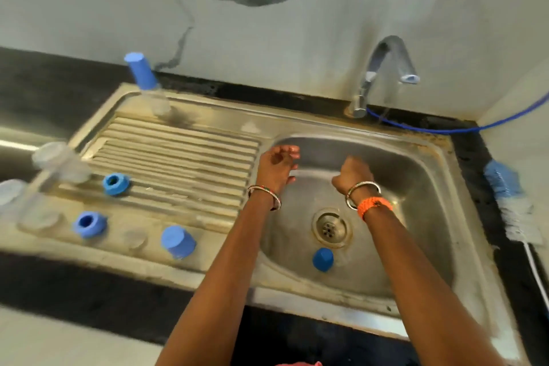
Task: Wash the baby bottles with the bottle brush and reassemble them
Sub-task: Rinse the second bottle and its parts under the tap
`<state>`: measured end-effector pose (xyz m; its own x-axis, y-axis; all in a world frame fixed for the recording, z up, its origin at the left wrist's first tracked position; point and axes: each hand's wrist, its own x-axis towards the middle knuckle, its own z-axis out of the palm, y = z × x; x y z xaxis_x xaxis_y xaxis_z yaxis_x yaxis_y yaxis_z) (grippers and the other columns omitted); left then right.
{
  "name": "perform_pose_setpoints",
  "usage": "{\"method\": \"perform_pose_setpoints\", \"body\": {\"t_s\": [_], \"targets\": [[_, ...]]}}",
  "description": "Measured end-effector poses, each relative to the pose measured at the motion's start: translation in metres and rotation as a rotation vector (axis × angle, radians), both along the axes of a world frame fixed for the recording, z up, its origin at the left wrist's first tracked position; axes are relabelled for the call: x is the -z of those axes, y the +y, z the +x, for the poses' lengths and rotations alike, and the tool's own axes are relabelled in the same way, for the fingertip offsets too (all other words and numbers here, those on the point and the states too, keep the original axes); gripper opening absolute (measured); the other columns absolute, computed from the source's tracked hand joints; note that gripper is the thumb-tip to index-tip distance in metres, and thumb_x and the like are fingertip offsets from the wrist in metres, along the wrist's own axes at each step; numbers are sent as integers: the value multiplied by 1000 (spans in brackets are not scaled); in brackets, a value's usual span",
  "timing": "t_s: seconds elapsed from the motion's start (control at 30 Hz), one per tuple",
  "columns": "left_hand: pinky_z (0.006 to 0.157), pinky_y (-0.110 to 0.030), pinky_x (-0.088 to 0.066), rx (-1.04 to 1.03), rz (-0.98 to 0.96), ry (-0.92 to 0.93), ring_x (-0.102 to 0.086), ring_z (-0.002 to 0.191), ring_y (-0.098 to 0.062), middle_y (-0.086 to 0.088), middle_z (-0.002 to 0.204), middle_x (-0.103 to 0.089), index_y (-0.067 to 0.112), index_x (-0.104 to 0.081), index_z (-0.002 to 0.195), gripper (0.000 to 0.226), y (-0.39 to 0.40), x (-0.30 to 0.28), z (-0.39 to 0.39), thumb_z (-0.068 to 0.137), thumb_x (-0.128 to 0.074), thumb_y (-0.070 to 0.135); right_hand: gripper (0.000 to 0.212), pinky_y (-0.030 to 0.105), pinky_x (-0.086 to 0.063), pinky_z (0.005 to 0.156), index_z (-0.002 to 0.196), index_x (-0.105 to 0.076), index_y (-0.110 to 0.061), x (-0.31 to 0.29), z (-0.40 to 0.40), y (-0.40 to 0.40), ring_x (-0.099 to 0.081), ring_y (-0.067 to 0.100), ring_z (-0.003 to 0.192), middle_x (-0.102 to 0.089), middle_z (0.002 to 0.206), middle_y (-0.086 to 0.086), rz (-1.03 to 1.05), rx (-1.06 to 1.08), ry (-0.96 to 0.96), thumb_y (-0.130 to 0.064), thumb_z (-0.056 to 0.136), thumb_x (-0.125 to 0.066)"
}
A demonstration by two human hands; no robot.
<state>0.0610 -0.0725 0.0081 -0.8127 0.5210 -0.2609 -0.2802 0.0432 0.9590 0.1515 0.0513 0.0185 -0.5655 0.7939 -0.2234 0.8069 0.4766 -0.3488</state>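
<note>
Hands over sink basin (416, 169): left hand (277, 165) open and empty, right hand (352, 174) curled (contents, if any, not visible). Bottle brush (512, 202) right of basin on the counter, long axis front-to-back, nearer right hand. Blue cap (323, 259) in basin, near drain.

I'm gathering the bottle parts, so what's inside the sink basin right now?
In the sink basin: one blue cap near the drain, with the left hand and right hand above. The hands hide some floor.
</note>
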Motion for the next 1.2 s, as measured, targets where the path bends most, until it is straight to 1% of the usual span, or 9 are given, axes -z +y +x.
{"method": "perform_pose_setpoints", "body": {"t_s": [0.13, 0.27, 0.43, 0.53, 0.77, 0.83, 0.93, 1.03, 1.2], "targets": [[61, -22, -48, -169, -56, 388, -58, 62, 5, 10, 75, -65, 23, -62, 81, 32, -92, -24, -45, 82, -46, -5, 23, 30, -43, 79, 99, -66, -5, -19, -54, -65, -61, 31, 99, -68, 103, 14, -50, -302, 219, -16, 80, -70], [68, -8, -42, -389, -250, 735, -58, 70, 8, 5, 84, -66, 9, -69, 90, 34, -192, -50, -88, 70, -43, 4, 20, 18, -36, 67, 90, -70, -9, -26, -111, -152, -55, 11, 79, -64, 84, 2, -179, -604, 404, -17, 73, -77], [75, -7, -43, -549, -373, 748, -61, 79, -9, -2, 90, -67, 8, -67, 90, 33, -286, -48, -121, 72, -44, -9, 19, 26, -46, 76, 90, -71, -3, 0, -164, -224, -63, 24, 82, -69, 88, 14, -238, -829, 401, -4, 72, -74], [79, -9, -45, -559, -388, 704, -60, 83, -6, 3, 91, -66, 8, -66, 91, 34, -309, -34, -125, 75, -44, -11, 22, 16, -39, 71, 94, -72, -1, 13, -185, -244, -63, 27, 90, -69, 93, 17, -250, -885, 326, 0, 73, -72], [82, -6, -42, -464, -413, 672, -59, 90, -7, 3, 95, -67, 19, -64, 89, 36, -311, -20, -136, 78, -47, -11, 25, 9, -37, 65, 98, -71, -4, 28, -196, -252, -60, 22, 84, -68, 95, 14, -248, -874, 246, -1, 74, -71], [84, -17, -46, -464, -401, 699, -61, 92, -12, 8, 94, -65, 19, -66, 89, 35, -304, -21, -139, 76, -48, -7, 32, 5, -37, 65, 107, -67, -6, 24, -193, -248, -55, 15, 81, -64, 95, 10, -290, -882, 267, -5, 75, -72], [86, -37, -50, -413, -345, 746, -62, 92, -14, 12, 90, -64, 16, -69, 88, 33, -279, -21, -146, 69, -45, 3, 31, 13, -43, 73, 110, -65, -7, 11, -182, -226, -58, 15, 83, -64, 96, 6, -301, -788, 375, -7, 79, -70], [85, -25, -44, -311, -307, 705, -54, 85, 4, 10, 88, -65, 19, -67, 86, 32, -232, -20, -140, 67, -45, 7, 21, 19, -47, 78, 102, -69, -8, -4, -155, -184, -62, 14, 82, -69, 94, 5, -249, -699, 430, -4, 82, -62], [78, -5, -41, -2, -158, 714, -57, 75, 6, -1, 86, -69, 10, -67, 86, 28, -123, -6, -101, 71, -46, -2, 23, 17, -39, 74, 103, -70, -6, 4, -74, -75, -57, 11, 84, -68, 93, 7, -155, -445, 258, -2, 84, -58]]}}
